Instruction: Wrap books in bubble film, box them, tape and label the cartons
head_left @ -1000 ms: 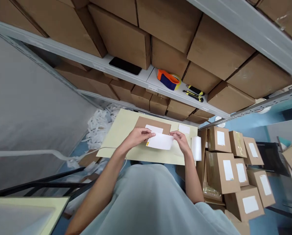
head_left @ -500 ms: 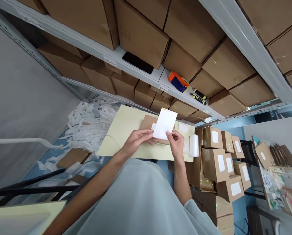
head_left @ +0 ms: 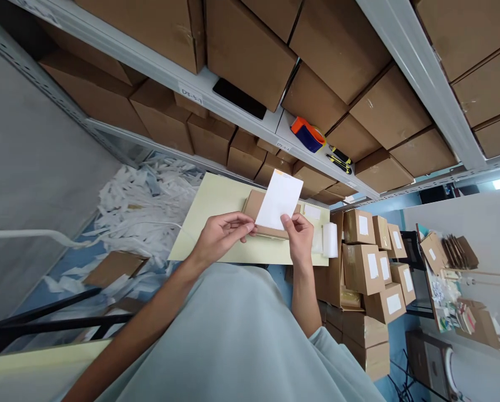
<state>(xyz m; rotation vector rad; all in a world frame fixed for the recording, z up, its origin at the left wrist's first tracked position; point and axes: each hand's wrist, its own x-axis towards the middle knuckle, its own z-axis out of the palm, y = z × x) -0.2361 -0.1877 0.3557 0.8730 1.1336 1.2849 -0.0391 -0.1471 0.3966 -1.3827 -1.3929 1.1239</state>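
Note:
A white sheet (head_left: 280, 200) is held above a small cardboard box (head_left: 254, 204), which lies on the pale yellow board (head_left: 208, 207). My right hand (head_left: 299, 237) pinches the sheet's lower right corner between thumb and fingers. My left hand (head_left: 224, 237) is at the lower left corner, its thumb and index finger pressed together there; the grip itself is too small to make out fully. To the right on the board are a white label (head_left: 312, 212) and a white roll (head_left: 330, 240).
Above the board, a shelf (head_left: 275, 125) carries cartons, a black phone (head_left: 239, 98), an orange and blue tape dispenser (head_left: 307, 134) and cutters (head_left: 340, 159). Labelled boxes (head_left: 363, 268) stand stacked at right. White paper strips (head_left: 145, 195) heap at left.
My left hand has moved left, and the white sheet's lower edge has shifted left with it. My right hand keeps its hold on the sheet. The whole view has shifted slightly.

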